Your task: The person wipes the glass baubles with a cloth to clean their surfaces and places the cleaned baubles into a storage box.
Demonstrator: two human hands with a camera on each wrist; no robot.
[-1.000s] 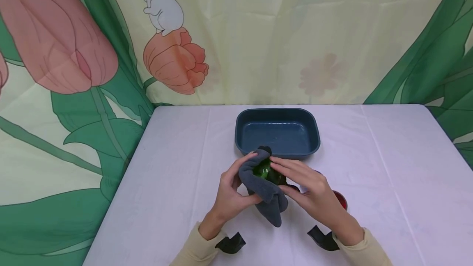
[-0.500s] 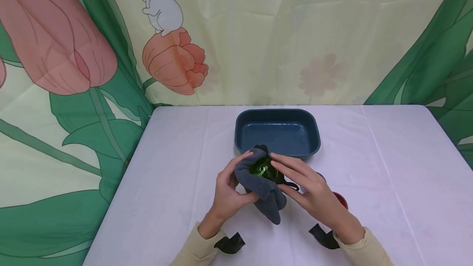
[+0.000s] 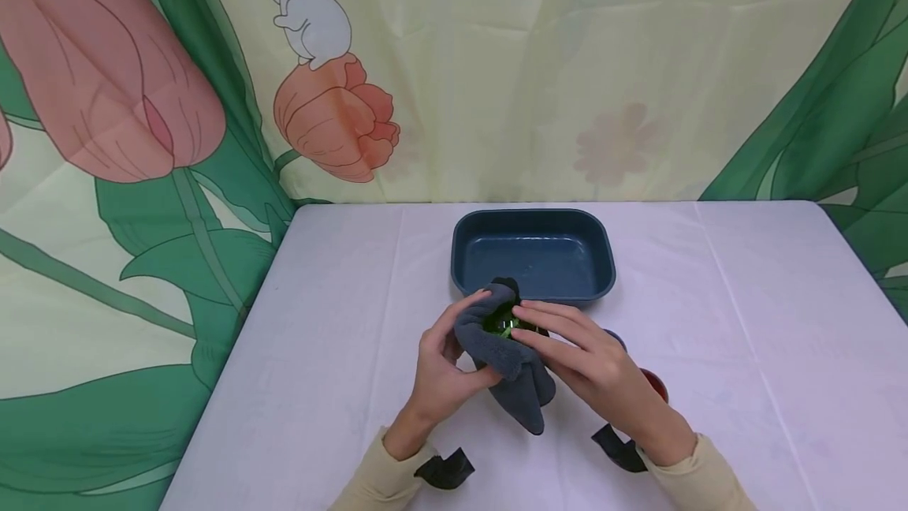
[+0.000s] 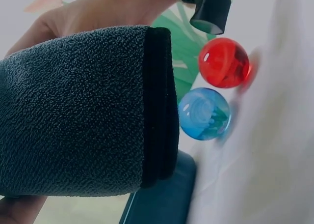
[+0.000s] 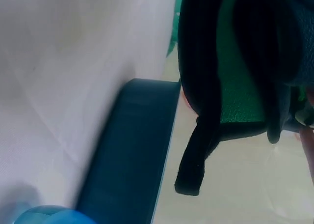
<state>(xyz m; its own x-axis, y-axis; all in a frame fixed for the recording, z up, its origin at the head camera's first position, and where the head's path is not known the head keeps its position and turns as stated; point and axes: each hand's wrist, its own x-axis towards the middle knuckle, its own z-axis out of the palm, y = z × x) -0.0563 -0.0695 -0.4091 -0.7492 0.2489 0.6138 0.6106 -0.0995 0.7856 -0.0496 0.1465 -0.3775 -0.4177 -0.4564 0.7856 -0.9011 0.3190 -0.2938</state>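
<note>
A dark grey towel (image 3: 507, 361) is wrapped partly round a shiny green ball (image 3: 501, 323) in front of the blue tray. My left hand (image 3: 448, 373) grips the towel from the left, fingers on the far side and thumb on the near side. From the right, my right hand (image 3: 585, 353) holds the ball, its fingers laid over the top and its thumb hidden. The towel's thick fold (image 4: 83, 111) fills much of the left wrist view. In the right wrist view a dark-edged flap (image 5: 196, 155) of the towel hangs down.
A dark blue rectangular tray (image 3: 461, 259) stands just beyond the hands. A clear red ball (image 4: 223, 63) and a clear blue ball (image 4: 204, 113) lie on the white tablecloth, mostly hidden behind the right hand in the head view. Black straps (image 3: 445, 470) hang at both wrists.
The right hand's fingers have slid left over the green ball, covering more of it, and its thumb has gone from sight. The left hand and towel shift slightly.
</note>
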